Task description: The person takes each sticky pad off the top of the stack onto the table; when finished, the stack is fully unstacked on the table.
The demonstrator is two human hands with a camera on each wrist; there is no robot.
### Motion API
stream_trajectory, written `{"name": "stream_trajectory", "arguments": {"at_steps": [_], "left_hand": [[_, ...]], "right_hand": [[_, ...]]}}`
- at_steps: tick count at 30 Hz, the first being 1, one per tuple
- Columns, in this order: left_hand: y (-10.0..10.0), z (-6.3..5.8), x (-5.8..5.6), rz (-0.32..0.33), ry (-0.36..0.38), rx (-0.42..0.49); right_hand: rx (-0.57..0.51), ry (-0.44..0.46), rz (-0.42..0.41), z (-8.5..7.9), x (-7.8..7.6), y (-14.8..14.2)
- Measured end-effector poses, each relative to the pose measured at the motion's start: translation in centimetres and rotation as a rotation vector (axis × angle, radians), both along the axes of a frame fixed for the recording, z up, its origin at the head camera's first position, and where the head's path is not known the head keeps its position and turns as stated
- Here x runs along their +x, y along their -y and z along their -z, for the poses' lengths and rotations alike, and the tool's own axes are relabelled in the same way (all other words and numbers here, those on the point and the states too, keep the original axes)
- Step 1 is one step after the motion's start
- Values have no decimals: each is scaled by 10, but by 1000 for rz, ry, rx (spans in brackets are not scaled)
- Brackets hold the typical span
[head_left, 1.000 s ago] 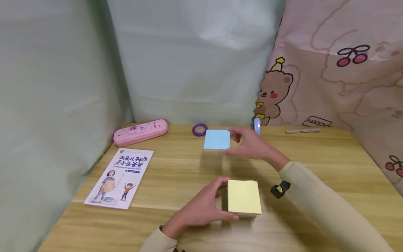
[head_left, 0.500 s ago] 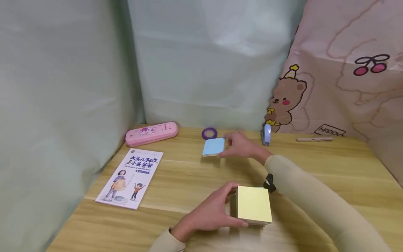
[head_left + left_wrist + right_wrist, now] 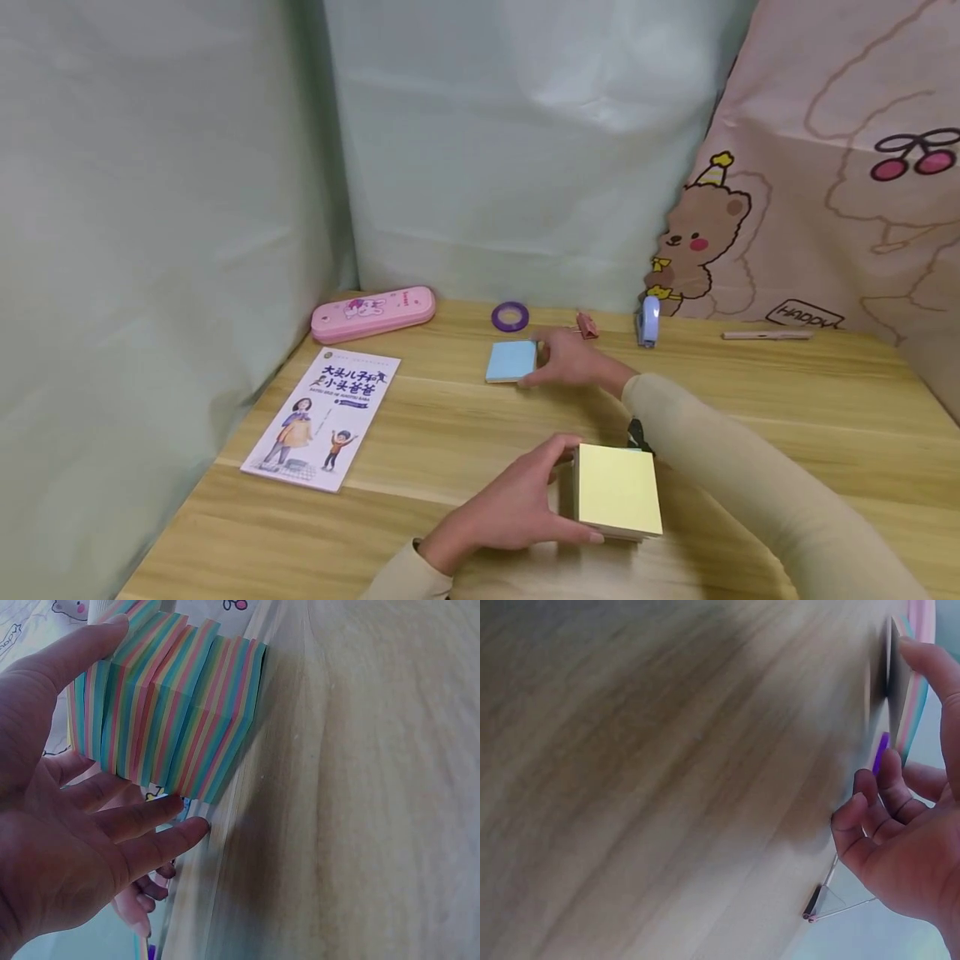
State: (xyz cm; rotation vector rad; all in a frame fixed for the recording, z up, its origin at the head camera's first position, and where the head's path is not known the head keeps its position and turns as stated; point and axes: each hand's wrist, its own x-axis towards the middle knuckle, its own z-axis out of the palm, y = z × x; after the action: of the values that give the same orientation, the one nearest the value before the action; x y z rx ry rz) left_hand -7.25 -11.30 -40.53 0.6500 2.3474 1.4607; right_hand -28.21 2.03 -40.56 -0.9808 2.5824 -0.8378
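Note:
My left hand [image 3: 517, 500] grips a thick stack of sticky notes [image 3: 618, 492] from its left side, thumb at the near edge and fingers at the far one. The top sheet is yellow; in the left wrist view the sides of the stack [image 3: 169, 705] show many coloured stripes. Farther back, my right hand [image 3: 572, 358] pinches a thinner sticky note pad [image 3: 512, 362] with a blue top by its right side. In the right wrist view that pad [image 3: 904, 697] is close over the table, a dark shadow beside it.
A purple tape roll [image 3: 510, 317], a pink binder clip [image 3: 587, 325], a light blue stapler [image 3: 648, 322] and a pink pen [image 3: 767, 335] lie along the back. A pink pencil case [image 3: 373, 315] and a booklet [image 3: 321, 419] lie on the left of the wooden table [image 3: 420, 450].
My right hand has lowered the blue pad and moved it left, in front of the tape roll. The binder clip has come into view. My left hand keeps its grip; the head view has shifted left.

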Motion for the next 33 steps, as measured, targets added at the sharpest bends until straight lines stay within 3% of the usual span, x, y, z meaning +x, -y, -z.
{"name": "stream_trajectory", "arguments": {"at_steps": [8, 33], "left_hand": [[-1, 1, 0, 3, -16, 3], [-3, 1, 1, -3, -25, -2]], "right_hand": [[52, -70, -7, 3, 1, 3], [157, -111, 13, 5, 8, 9]]}}
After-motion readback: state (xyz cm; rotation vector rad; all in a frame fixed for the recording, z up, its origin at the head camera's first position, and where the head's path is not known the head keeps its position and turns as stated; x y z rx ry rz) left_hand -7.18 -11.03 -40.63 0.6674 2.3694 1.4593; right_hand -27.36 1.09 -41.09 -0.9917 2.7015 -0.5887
